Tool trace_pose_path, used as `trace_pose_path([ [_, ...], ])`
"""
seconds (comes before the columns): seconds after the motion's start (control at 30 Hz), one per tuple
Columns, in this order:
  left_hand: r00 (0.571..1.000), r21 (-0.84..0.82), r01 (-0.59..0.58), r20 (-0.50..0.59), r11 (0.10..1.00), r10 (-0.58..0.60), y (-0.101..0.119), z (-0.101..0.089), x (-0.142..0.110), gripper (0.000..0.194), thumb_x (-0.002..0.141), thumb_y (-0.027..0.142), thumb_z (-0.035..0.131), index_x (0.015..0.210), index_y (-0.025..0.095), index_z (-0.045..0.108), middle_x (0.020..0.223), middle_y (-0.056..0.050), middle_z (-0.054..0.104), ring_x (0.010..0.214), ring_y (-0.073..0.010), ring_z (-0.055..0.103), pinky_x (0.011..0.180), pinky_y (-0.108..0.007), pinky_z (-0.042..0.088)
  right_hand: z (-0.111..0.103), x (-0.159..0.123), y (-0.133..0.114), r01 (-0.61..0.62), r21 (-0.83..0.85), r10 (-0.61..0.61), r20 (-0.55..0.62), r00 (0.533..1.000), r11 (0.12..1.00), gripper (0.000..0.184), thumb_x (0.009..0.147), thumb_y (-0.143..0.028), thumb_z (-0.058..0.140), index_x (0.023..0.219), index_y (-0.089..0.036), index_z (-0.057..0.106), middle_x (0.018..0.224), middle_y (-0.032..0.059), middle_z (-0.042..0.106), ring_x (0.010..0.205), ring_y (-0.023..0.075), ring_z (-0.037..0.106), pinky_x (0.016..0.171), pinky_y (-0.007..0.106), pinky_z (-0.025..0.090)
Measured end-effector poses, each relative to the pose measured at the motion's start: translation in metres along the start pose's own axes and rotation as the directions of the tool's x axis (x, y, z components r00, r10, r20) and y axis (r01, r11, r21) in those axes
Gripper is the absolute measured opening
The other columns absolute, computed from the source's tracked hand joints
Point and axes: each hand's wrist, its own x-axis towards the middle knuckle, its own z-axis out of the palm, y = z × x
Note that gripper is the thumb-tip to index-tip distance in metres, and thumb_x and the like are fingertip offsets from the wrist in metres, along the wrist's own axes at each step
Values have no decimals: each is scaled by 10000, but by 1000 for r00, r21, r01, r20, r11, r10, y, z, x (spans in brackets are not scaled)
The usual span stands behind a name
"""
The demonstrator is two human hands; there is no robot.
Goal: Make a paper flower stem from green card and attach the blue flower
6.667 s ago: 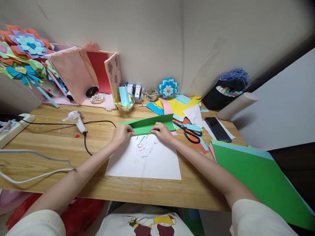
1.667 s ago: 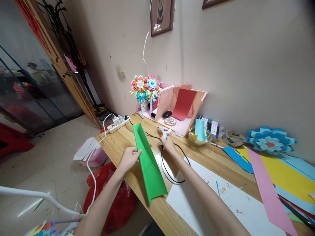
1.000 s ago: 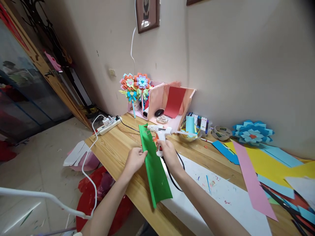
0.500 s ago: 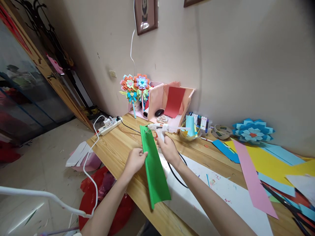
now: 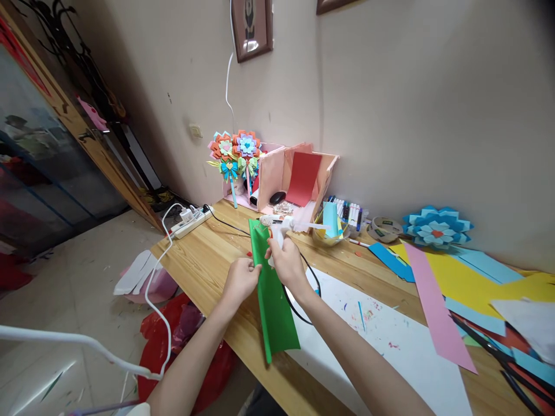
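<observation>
A long sheet of green paper, its left edge rolled into a narrow tube, slants above the table. My left hand pinches that rolled edge near its middle. In my right hand is a white hot glue gun, gripped by the handle with a clear glue stick poking out of its back. The gun's nozzle points left, at the far end of the green paper; whether it touches the paper I cannot tell. A black cord loops below my right wrist.
White paper with paint specks covers the wooden table on the right. Coloured paper strips and black scissors lie there. Paper flowers, a pink box and a blue paper flower stand behind. A power strip sits at the left edge.
My right hand and the glue gun have shifted slightly left over the green paper. My left hand keeps its hold on the rolled edge. The whole view has swung a little.
</observation>
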Motion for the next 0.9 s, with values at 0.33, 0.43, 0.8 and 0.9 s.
trace_pose_path([
  [0.33,998,-2,23,53,1000,-23,10,-1,-5,334,673,359,489,453,203,291,400,60,297,380,-71,263,405,-222,154,-2,10,6,19,-126,-20,-12,1000,992,229,734,-324,421,559,-183,466,479,-4,526,457,130,488,491,231,328],
  [0.43,998,-3,8,66,1000,-8,8,1,-4,330,688,365,478,469,200,294,413,62,289,388,-69,266,406,-217,153,-6,10,4,5,-137,-5,-1,1000,990,237,731,-326,413,560,-176,478,473,-7,521,440,121,476,473,224,315],
  [0.8,997,-116,36,76,993,-27,5,1,-4,316,664,403,533,473,174,429,406,41,411,405,-89,379,405,-205,221,-11,12,15,54,-61,-51,45,998,997,309,735,-342,392,507,-169,508,482,10,536,470,132,496,490,230,342],
  [0.9,994,-176,47,105,983,-29,4,1,-5,310,655,420,545,495,161,489,426,21,484,419,-108,434,407,-208,261,-14,10,16,58,-39,-56,44,997,998,322,736,-324,389,484,-165,512,480,11,539,475,128,501,497,223,350],
])
